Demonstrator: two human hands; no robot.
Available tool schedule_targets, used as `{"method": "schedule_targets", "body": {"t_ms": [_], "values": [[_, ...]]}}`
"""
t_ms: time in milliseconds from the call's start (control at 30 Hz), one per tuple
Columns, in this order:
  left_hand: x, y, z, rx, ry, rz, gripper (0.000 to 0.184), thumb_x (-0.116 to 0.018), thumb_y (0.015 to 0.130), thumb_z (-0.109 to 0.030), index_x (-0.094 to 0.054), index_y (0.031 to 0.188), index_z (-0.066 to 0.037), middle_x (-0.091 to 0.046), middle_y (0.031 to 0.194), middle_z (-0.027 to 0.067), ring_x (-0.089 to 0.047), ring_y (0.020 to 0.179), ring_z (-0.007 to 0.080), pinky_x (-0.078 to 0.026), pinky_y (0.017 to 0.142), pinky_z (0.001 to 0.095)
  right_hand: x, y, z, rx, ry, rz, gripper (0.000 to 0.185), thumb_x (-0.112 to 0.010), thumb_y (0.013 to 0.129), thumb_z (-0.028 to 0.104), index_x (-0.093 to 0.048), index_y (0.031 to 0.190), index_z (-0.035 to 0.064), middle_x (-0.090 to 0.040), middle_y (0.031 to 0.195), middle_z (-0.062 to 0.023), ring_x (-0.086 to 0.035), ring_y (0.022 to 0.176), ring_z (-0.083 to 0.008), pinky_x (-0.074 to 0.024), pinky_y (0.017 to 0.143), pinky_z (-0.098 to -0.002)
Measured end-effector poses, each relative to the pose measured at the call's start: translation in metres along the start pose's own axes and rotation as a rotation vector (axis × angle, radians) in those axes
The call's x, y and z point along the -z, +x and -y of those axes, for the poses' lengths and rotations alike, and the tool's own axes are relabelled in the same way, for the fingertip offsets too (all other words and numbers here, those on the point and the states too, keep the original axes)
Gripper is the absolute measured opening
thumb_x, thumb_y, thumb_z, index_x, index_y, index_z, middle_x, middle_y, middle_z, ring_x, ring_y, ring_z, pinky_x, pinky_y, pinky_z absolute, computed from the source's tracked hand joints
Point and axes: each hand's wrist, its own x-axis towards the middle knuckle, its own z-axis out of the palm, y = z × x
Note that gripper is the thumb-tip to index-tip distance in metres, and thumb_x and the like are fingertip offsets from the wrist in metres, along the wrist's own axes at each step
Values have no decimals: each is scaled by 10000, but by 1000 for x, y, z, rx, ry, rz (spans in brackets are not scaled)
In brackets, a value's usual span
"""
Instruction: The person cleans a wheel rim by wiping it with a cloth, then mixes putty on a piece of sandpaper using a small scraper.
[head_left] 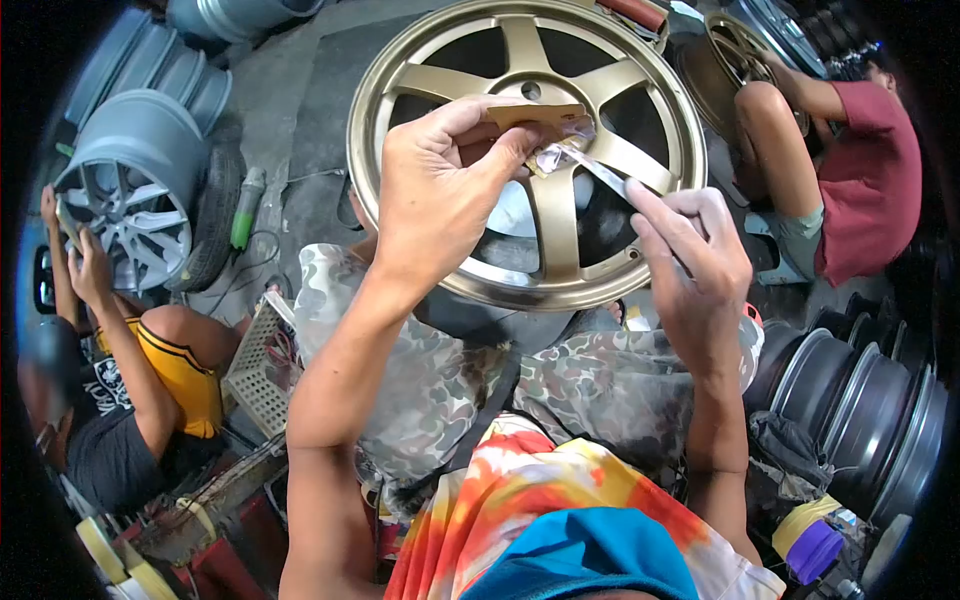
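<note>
My left hand (435, 200) pinches a small brown card-like piece (512, 116) between thumb and fingers, above a gold spoked wheel rim (556, 225). Crumpled, shiny greyish material (553, 155) shows at the card's right side; what it is I cannot tell. My right hand (697, 255) grips a thin pale putty knife (602, 173). Its tip points up and left and meets the shiny material. The rim lies face up beyond my knees, with both hands over its near half.
Silver wheels (150, 150) are stacked at left, near a green-and-grey power tool (247, 205). A person in yellow shorts (175, 370) sits left. Another in a maroon shirt (872, 180) handles a bronze wheel (715, 75). Dark rims (850, 390) and purple tape (815, 550) are at right.
</note>
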Motion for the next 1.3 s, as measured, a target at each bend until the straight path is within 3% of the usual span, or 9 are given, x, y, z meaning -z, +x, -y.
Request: {"method": "schedule_targets", "body": {"t_ms": [233,467,600,967,1100,1167,1300], "values": [[2,1,-1,35,-7,-1,227,-651,979,-38,-673,1181,63,-728,1078,130,-716,977,170,-625,831,270,5,1,2,2,11,26,369,-728,844,-28,-737,1194,86,-605,891,-90,-640,753,-190,-518,664,-308],[2,1,-7,74,-10,17,230,-670,976,-71,-682,1172,49,-735,1057,105,-713,959,151,-621,827,274,10,4,-4,5,97,28,267,-658,875,-68,-732,1125,-11,-618,817,-94,-593,735,-169,-478,697,-274],[0,-2,-10,128,-143,100,238,-693,964,-85,-687,1163,46,-737,1051,111,-712,942,145,-614,809,273,5,0,-12,-167,258,87,177,-675,900,22,-733,1063,-14,-716,911,-153,-695,807,-249,-530,741,-325],[1,-3,-12,67,-136,75,244,-686,971,-98,-681,1162,54,-735,1043,108,-709,925,143,-610,792,267,4,0,-12,-104,329,250,196,-673,890,-1,-738,1075,-13,-661,793,-115,-638,731,-203,-490,676,-302],[7,1,-5,123,-192,-5,250,-690,965,-101,-671,1174,35,-724,1081,105,-710,962,152,-617,809,280,3,6,-5,-83,386,93,249,-710,859,-11,-751,1104,8,-670,833,-112,-640,774,-188,-498,708,-295],[5,1,-3,311,-382,56,274,-694,960,-117,-650,1192,21,-719,1084,94,-711,964,147,-617,809,282,-2,5,-7,11,327,-87,325,-757,811,-44,-759,1127,30,-670,889,-110,-637,802,-181,-504,728,-293],[-2,-1,-5,328,-559,33,281,-689,956,-115,-620,1189,26,-711,1097,104,-719,987,173,-630,875,331,-9,4,-2,37,230,-142,360,-782,797,-44,-755,1147,37,-627,912,-90,-612,781,-161,-500,705,-274]]}}
